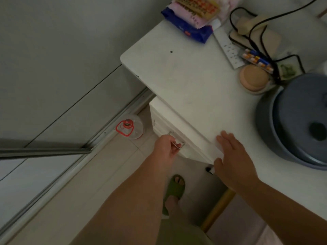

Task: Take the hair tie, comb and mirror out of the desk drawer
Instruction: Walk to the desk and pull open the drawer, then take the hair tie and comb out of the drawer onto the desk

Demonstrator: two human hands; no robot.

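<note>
The left hand [166, 147] is curling its fingers around the metal handle [177, 143] of the white desk drawer [166, 129], gripping it. The drawer front is showing just under the desk edge; its inside is hidden, so the hair tie, comb and mirror are not visible. The right hand [231, 156] is lying flat with fingers spread on the front edge of the white desk [185, 82], holding nothing. Further out on the desk, a grey round lidded pot [297, 121] is sitting to the right, its contents covered by the lid. Beside it a tan round compact [254, 79] is resting near a white power strip [228, 47], with stacked packets [192, 18] at the far end. On the floor, a clear plastic container with a red lid [130, 128] is standing beside the drawer; what it holds is unclear. A foot in a green slipper [174, 190] is standing below.
</note>
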